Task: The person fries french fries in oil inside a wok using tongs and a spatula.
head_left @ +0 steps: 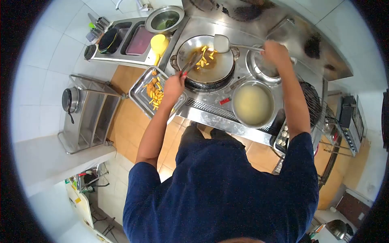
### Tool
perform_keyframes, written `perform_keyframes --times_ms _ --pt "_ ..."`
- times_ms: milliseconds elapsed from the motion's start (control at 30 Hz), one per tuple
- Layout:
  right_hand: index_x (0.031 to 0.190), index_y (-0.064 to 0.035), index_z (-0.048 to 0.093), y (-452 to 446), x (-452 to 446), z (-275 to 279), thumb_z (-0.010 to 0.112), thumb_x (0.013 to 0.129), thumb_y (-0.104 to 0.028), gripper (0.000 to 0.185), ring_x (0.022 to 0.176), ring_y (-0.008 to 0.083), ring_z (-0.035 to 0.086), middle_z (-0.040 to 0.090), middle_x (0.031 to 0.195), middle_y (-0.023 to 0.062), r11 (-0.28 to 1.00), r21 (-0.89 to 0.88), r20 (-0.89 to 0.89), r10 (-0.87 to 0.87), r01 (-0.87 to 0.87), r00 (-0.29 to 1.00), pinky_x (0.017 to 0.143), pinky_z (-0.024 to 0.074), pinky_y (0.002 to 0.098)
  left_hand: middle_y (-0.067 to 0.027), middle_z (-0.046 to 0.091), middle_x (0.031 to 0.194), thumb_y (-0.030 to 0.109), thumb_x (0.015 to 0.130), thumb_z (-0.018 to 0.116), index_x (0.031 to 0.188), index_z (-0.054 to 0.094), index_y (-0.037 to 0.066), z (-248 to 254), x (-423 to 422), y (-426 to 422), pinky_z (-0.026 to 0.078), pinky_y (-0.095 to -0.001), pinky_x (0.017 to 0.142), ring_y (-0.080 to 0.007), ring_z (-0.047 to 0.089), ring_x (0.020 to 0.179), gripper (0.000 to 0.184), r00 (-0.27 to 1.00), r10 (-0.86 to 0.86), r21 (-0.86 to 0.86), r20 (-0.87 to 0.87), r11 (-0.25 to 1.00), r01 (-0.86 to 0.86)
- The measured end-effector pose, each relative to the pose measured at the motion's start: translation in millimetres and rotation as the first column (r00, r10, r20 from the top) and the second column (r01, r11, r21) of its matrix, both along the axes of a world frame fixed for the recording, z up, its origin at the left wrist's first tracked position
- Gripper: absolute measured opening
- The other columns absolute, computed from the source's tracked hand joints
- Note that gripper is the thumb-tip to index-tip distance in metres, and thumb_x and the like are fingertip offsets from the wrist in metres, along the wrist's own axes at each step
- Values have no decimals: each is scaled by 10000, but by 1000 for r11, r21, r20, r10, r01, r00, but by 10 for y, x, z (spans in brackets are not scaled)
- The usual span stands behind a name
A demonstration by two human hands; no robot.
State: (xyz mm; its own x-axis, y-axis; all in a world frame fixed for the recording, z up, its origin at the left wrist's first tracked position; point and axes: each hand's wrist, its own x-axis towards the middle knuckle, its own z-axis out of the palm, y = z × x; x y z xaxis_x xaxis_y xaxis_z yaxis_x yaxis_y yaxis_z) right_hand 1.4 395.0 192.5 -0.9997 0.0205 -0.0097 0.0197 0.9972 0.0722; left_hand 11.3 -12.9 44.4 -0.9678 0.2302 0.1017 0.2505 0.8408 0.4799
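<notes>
In the head view, my left hand [174, 87] is closed around the handle of dark tongs [191, 65], whose tips reach into the wok [187, 45] among yellow fries [204, 58]. My right hand [275, 52] grips the long handle of a wok spatula [221, 43]; its flat blade is over the wok's far right part. Brownish oil lies in the wok around the fries. Below my left forearm is a metal tray [139, 94] bearing more fries [155, 97] and browned fried pieces [152, 86].
Right of the wok stands a pot [254, 104] of cloudy yellowish liquid, with a metal pan [259, 67] behind it. At the left are a sink [137, 42], a yellow ladle-like scoop [159, 44] and a metal bowl [164, 20]. A steel cart [91, 117] stands farther left.
</notes>
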Motion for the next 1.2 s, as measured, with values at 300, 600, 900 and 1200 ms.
perform_keyframes --times_ms 300,600,900,1200 --pt "901 -29 693 -323 -844 547 789 748 -313 337 895 352 687 708 940 142 895 386 158 176 -224 972 746 563 461 -256 671 801 263 893 637 859 676 -17 106 -218 -92 531 -510 725 -427 665 785 285 999 28 -28 -16 999 -29" --pt "966 -76 725 -270 -1240 425 785 745 -393 391 956 334 682 711 1037 140 916 356 259 92 -184 961 783 557 442 -266 653 761 326 904 633 836 684 -35 193 -36 -197 514 -530 701 -458 645 758 371 999 46 93 -2 995 -45" --pt "946 -82 723 -322 -1180 600 774 763 -308 296 977 321 692 724 997 134 917 374 218 60 -140 974 803 539 476 -269 659 809 278 915 623 929 659 -17 100 -3 -93 504 -529 730 -456 641 808 298 989 65 78 133 994 -75" --pt "863 -133 721 -179 -1898 -28 727 785 -325 207 893 274 697 724 844 94 826 441 28 379 -352 925 1004 354 484 -270 651 753 252 911 625 901 648 -46 206 92 130 519 -518 671 -445 652 732 299 980 137 89 147 985 -151"
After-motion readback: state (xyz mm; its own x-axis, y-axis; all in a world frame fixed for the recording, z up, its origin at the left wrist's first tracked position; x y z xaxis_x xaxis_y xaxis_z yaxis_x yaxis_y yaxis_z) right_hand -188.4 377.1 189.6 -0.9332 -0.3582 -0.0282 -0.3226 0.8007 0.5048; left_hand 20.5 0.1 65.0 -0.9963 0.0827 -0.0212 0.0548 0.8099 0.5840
